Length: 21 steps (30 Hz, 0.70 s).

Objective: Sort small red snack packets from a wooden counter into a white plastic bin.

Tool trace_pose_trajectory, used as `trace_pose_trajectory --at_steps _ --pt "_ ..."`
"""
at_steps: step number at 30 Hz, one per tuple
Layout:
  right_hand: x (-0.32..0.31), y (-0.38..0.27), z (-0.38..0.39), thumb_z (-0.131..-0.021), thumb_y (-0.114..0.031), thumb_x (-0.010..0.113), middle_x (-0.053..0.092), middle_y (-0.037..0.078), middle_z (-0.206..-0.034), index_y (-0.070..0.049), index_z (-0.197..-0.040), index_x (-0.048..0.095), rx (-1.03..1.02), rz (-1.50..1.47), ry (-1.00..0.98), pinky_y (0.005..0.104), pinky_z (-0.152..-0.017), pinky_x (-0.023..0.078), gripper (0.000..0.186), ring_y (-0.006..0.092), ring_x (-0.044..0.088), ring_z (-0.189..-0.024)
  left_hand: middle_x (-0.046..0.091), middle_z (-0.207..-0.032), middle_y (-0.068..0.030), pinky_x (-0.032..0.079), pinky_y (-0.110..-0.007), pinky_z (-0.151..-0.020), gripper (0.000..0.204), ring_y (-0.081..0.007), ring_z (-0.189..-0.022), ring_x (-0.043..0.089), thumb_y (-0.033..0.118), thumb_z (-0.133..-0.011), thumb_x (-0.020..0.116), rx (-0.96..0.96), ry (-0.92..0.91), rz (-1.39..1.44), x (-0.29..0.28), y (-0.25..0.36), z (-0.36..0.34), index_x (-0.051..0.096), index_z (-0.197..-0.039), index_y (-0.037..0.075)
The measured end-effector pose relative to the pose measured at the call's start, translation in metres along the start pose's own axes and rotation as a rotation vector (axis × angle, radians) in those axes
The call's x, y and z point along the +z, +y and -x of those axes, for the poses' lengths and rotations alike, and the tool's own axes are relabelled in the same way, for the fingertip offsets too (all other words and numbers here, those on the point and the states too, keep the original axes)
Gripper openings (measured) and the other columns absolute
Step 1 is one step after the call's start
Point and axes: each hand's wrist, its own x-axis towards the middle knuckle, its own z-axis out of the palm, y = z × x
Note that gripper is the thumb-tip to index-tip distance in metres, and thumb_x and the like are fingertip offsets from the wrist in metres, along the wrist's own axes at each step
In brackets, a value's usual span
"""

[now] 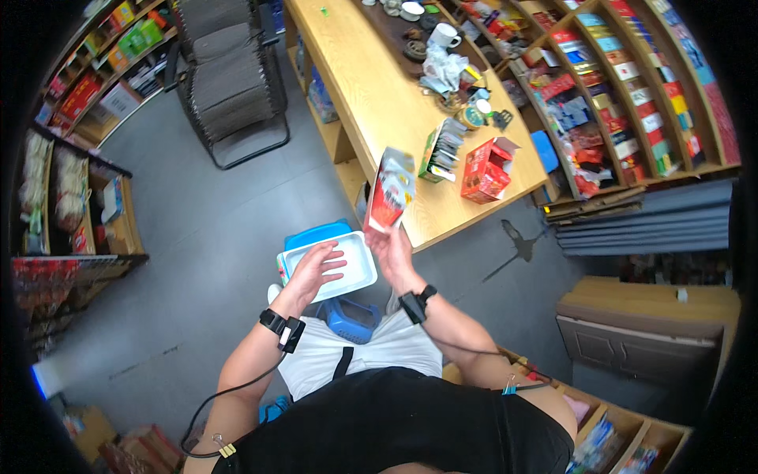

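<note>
One red-and-silver box [392, 189], held near its lower end by the right hand [390, 251]. It sticks out past the fingers, away from the body, tilted, and overlaps the near end of the table [347, 59] in view; can't tell if it touches the top. Left hand [317, 268] is wide, fingers spread, over the white tub [354, 254], apart from the box.

Counts: 2 more boxes on the table, to the right of the held one: 1 green box [431, 154] with a row of packets standing in it, 1 open red box [482, 178] with red packs inside. 1 white tub, 1 blue tub [316, 235] partly hidden behind it. 1 blue plastic piece with holes [351, 321] between the legs. 1 white mug [444, 35] and 1 clear plastic bag [444, 71] further up the table. 2 black wrist units [414, 306], one per arm.

Surface: light wood, with a dark brown board [392, 39] toward the far side; small clutter there too small to sort.

Room: grey floor [253, 205], 1 dark recliner [233, 87] upper left, stocked shelves [624, 75] right, blue curtain [655, 221] below them.
</note>
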Motion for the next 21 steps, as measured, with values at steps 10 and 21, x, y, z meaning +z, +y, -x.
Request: trace_pose_trajectory --at_steps 10,21 --pt "-0.062 -0.099 -0.154 -0.105 -0.024 0.052 0.07 0.018 -0.106 0.001 -0.12 0.051 -0.174 -0.017 -0.045 0.0373 -0.082 0.059 0.029 0.0252 0.071 -0.091 0.061 -0.132 -0.0169 0.052 -0.046 -0.101 0.044 -0.0315 -0.122 0.062 0.031 -0.104 0.056 0.106 -0.017 0.208 0.084 -0.056 -0.108 0.052 -0.138 0.004" --pt "-0.052 -0.108 -0.178 -0.102 -0.03 0.065 0.067 0.015 -0.109 0.002 -0.127 0.049 -0.284 -0.036 0.102 0.0366 -0.078 0.059 0.043 0.0234 0.07 -0.09 0.062 -0.129 -0.0154 0.052 -0.043 -0.1 0.039 -0.029 -0.119 0.064 0.028 -0.104 0.057 0.118 -0.138 0.137 0.049 -0.094 -0.168 0.054 -0.135 0.004"
